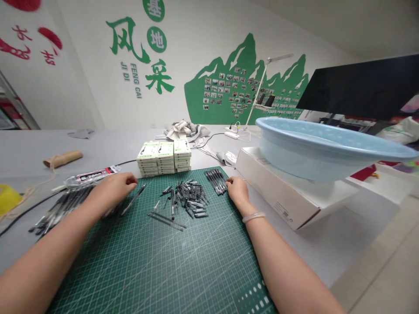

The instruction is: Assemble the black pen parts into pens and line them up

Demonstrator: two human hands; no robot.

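Observation:
On the left, my left hand [114, 190] is closed with its fingers curled together, above a bundle of black pens [65, 205]. Whatever it holds, if anything, is hidden. One loose pen [133, 199] lies just right of it on the green cutting mat [157, 266]. At the mat's far right corner, my right hand [238, 191] has its fingers bent together beside a neat row of pens [216, 181]; I cannot make out anything in them. Between the hands is a pile of short black and clear pen parts [193, 196], with thin dark refills [166, 221] in front.
Stacked small white-green boxes [157, 159] stand behind the mat. A blue basin [314, 152] rests on a white carton [278, 187] at right. A plastic pen packet [93, 174], a bamboo piece [63, 159], grey cloths [186, 130] and a power strip [231, 134] lie around.

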